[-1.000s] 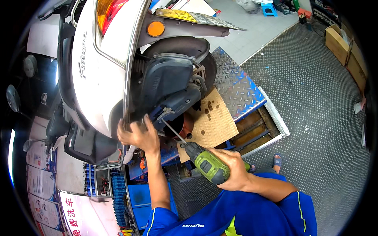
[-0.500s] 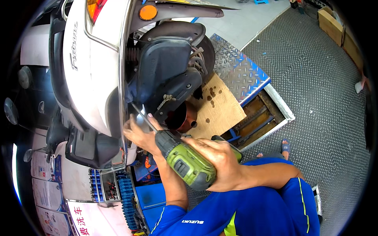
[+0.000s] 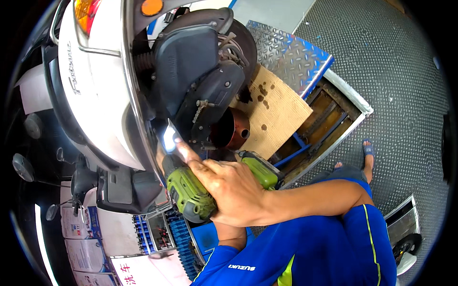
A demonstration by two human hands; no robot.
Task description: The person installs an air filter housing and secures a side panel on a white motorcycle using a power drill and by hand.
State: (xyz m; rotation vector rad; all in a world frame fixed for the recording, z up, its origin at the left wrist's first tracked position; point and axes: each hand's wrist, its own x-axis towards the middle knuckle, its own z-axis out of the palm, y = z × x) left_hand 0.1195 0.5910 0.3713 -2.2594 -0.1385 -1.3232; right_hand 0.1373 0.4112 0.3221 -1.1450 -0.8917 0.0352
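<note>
My right hand [image 3: 234,190] is wrapped round the grip of a green and black cordless drill [image 3: 190,190]. Its battery [image 3: 261,171] sticks out to the right beneath my wrist. The drill's nose points into the gap between the white rear panel [image 3: 102,90] of a scooter and its black engine cover [image 3: 183,66]. A bright white glare [image 3: 170,137] shows just ahead of the nose, and the bit cannot be made out. My left forearm [image 3: 231,233] runs under the drill; that hand's grip is hidden behind the tool and my right hand.
A rust-brown round container [image 3: 237,128] stands below the engine, beside oil-spotted cardboard [image 3: 279,117]. Right of these lie a blue-edged tread plate [image 3: 291,52] and an open lift frame [image 3: 329,112]. Blue storage racks [image 3: 180,243] stand at lower left.
My right hand and the drill have moved left and slightly up, closer to the scooter. The long bit and my left hand, visible before, are now mostly covered. The whole view has shifted.
</note>
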